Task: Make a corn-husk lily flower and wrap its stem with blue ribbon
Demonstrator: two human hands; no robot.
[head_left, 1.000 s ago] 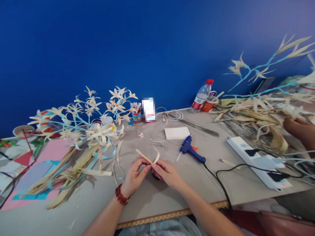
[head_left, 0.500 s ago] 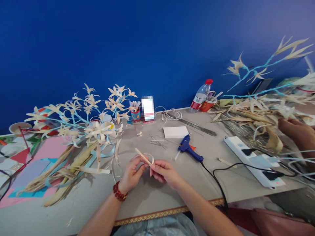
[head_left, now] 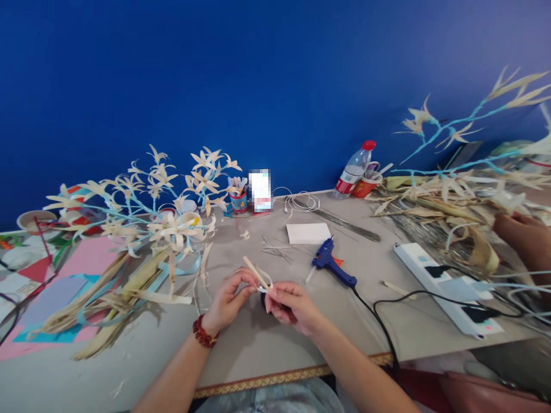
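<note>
Both my hands are together over the front middle of the table. My left hand, with a red bead bracelet on its wrist, pinches a narrow pale strip of dried husk that points up and left. My right hand is closed at the strip's lower end, where a thin curled piece loops over. A small shiny bit and a dark piece show between the hands; their kind I cannot make out. Right of my hands lies a blue glue gun, its nozzle beside a white card.
Husk flowers on blue stems and husk bundles fill the left. Thin wires lie behind the glue gun. A white power strip, a bottle and another person's hand are on the right.
The strip has turned a little more upright and moved slightly right. A dark piece and a shiny bit now show between my hands. The view has shifted slightly.
</note>
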